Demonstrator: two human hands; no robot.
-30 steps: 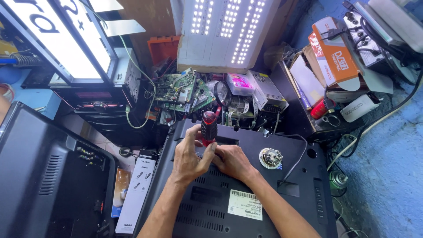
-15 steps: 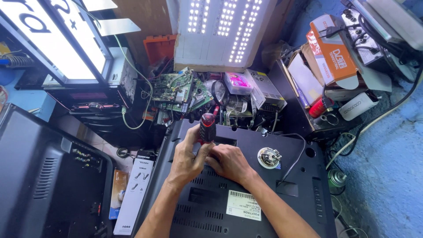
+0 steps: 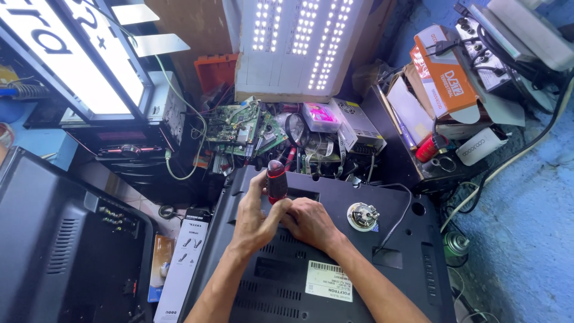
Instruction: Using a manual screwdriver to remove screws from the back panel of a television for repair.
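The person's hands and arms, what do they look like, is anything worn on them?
Both the left hand and the right hand are bare: no gloves, and no ring, watch or wristband that shows. Both forearms are uncovered from wrist to the bottom edge of the picture, with no sleeve in view. No markings, cables or straps show on either arm.

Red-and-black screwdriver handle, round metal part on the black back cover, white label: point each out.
red-and-black screwdriver handle [image 3: 276, 179], head view, upper grip.
round metal part [image 3: 363, 216], head view, centre.
white label [image 3: 328, 280], head view, middle.

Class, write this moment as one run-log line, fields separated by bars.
left hand: grips red-and-black screwdriver | right hand: at its shaft | surface: black TV back cover | nearby: round metal part
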